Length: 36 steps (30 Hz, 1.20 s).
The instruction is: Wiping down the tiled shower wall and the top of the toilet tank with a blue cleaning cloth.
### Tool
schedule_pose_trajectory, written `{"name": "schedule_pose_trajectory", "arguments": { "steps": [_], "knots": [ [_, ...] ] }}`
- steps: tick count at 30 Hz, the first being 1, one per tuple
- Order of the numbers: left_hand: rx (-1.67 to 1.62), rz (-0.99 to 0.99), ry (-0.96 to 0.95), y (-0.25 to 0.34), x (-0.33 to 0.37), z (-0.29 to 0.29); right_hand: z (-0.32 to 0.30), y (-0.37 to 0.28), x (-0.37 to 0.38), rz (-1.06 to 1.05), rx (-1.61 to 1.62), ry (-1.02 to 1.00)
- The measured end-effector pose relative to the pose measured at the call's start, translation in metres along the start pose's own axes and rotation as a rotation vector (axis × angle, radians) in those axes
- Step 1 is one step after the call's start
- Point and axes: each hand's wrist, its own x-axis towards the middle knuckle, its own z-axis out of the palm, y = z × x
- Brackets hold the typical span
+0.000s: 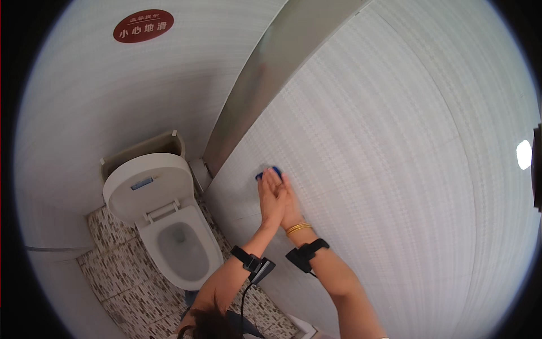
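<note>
Against the pale wall panel (pixel 384 147) a dark blue cloth (pixel 276 170) is pinned under my fingertips, and only small edges of it show. My left hand (pixel 270 204) overlaps my right hand (pixel 290 206), both with fingers close together and pressing the cloth to the panel. Much of the right hand's fingers is hidden behind the left. Gold bangles (pixel 298 228) circle my right wrist. A black strap with a small box (pixel 261 269) sits on my left forearm, and another strapped box (pixel 302 257) on the right.
Left of my arms stands a toilet with its lid (pixel 149 169) raised and its bowl (pixel 183 248) uncovered. A tank (pixel 141 148) is behind it. The floor has brown-and-white mosaic tiles (pixel 132 288). A grey metal strip (pixel 248 96) runs up the wall corner. A red oval sign (pixel 143 26) hangs above.
</note>
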Motion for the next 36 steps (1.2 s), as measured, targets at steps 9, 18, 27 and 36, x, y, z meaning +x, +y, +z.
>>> {"name": "schedule_pose_trajectory", "arguments": {
  "steps": [9, 18, 27, 36],
  "knots": [
    [0.076, 0.618, 0.086, 0.137, 0.054, -0.008, 0.010, 0.147, 0.061, 0.601, 1.214, 0.255],
    [-0.065, 0.419, 0.147, -0.069, 0.118, -0.035, -0.023, 0.034, 0.091, 0.217, 0.898, 0.071],
    [-0.248, -0.223, 0.015, -0.155, 0.000, -0.003, -0.032, -0.081, -0.015, -0.260, 0.828, -0.050],
    [0.020, 0.262, 0.001, -0.008, -0.064, 0.039, -0.003, 0.021, -0.078, 0.146, 0.340, -0.205]
  ]
}}
